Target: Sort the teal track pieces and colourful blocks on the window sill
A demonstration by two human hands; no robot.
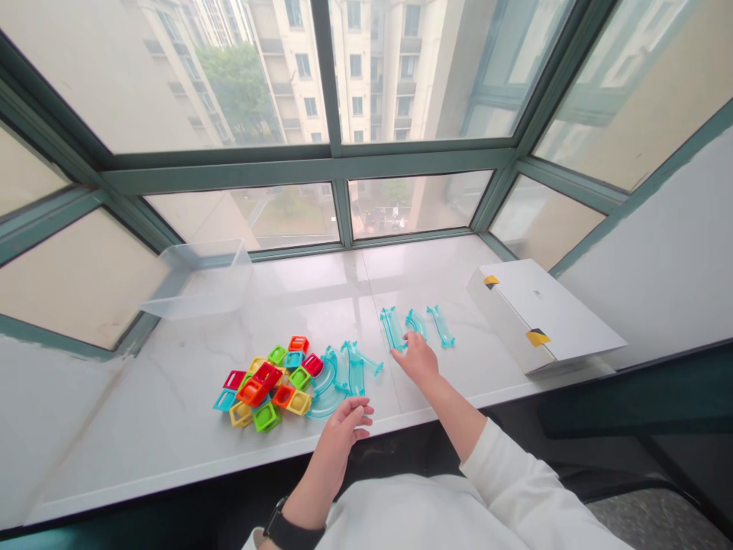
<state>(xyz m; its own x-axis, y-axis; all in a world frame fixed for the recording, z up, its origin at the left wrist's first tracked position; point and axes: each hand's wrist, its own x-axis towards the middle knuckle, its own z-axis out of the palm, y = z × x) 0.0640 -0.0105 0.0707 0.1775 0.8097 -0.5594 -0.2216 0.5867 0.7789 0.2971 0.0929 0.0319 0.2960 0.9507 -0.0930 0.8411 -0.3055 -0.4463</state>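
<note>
My right hand has its thumb and index finger around the near end of a straight translucent blue track piece, which lies on the white sill. Just right of it are a curved blue track piece and another narrow straight one. My left hand, empty with loosely bent fingers apart, hovers by the sill's front edge. Close beyond it lies a group of blue track pieces, curved and straight, some overlapping. Left of these is a pile of red, orange, yellow, green and blue blocks.
A clear plastic bin stands at the back left of the white sill. To the right sits a white box with yellow-and-black tape on its edge. Green-framed windows enclose the back and sides.
</note>
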